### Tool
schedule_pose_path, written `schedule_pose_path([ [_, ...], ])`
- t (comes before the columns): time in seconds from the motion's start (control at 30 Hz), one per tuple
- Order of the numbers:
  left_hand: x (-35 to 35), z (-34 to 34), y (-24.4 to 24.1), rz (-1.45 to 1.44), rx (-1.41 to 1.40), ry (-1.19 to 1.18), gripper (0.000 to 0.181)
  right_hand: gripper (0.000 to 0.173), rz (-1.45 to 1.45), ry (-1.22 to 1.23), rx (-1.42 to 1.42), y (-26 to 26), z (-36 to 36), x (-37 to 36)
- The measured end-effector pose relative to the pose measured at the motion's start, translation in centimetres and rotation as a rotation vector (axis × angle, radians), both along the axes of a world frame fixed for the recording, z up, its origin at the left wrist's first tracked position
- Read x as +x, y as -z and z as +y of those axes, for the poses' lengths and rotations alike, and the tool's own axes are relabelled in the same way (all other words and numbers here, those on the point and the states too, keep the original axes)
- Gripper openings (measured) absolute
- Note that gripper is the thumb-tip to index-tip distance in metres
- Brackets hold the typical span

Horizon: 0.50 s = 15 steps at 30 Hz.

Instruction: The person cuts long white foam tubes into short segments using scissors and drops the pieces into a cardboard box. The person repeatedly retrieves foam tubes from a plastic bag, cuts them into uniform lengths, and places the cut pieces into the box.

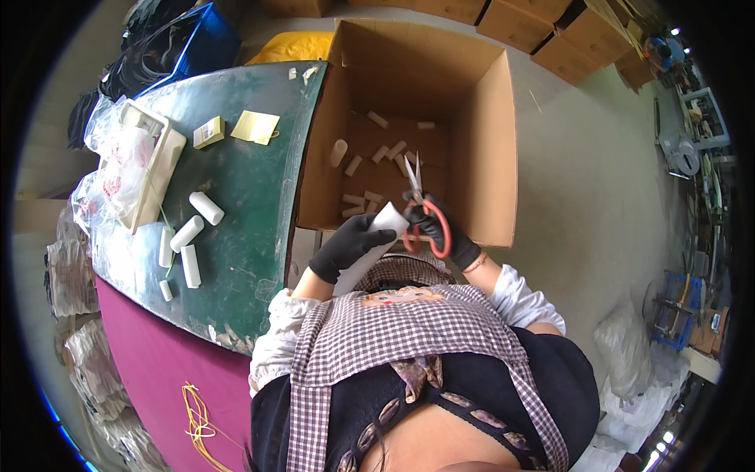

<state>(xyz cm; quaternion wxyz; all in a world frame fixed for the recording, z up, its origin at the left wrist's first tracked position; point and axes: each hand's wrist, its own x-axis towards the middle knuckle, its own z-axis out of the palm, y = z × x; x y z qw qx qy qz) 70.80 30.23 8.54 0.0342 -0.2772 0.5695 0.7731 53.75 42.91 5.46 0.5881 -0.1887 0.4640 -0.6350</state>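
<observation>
My left hand point(351, 243), in a black glove, grips a long white roll point(373, 243) that looks like foam; its lower part runs down towards the apron. Just right of the roll's tip, my right hand point(443, 231), gloved too, holds red-handled scissors point(417, 183) with the blades parted and pointing away from me. Beyond both hands stands a deep open cardboard box point(483, 171). Short white roll pieces point(377, 120) lie scattered on its floor. More white pieces point(206, 208) rest on the green table at the left.
On the green table point(248, 183) are a cream plastic bin point(171, 153) with plastic bags, a small yellow box point(209, 133) and a yellow paper point(255, 127). A blue crate point(203, 47) stands behind. Yellow cord point(200, 419) lies on a magenta surface. Cardboard boxes point(515, 23) line the back.
</observation>
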Motion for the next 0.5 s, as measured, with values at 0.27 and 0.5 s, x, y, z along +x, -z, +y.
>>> schedule_pose_path([
  [0.27,4.7,-0.2,-2.7,-0.105,-0.235,0.162,0.052,0.037,0.289,0.189,0.078,-3.6,-1.3,-5.1],
  [0.5,3.6,-1.6,-2.9,-0.130,-0.247,-0.327,0.032,0.039,0.008,-0.185,0.118,1.8,1.8,-4.4],
])
